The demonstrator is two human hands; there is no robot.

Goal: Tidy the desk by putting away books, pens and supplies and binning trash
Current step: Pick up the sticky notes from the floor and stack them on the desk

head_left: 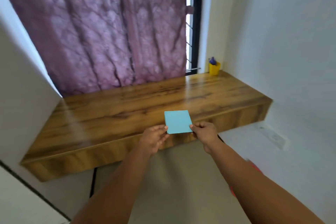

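Note:
A light blue square pad of paper (178, 121) is held over the front edge of the wooden desk (127, 109). My left hand (154, 138) pinches its near left corner and my right hand (204, 133) pinches its near right corner. A yellow pen cup (214, 68) with blue and purple pens stands at the desk's far right corner, against the wall. The picture is blurred by motion.
A purple patterned curtain (109, 32) hangs behind the desk, with a dark window frame (197, 23) at its right. White walls close in on the left and right. A black cable (93, 182) runs down under the desk. Something red-orange (252, 166) shows behind my right forearm.

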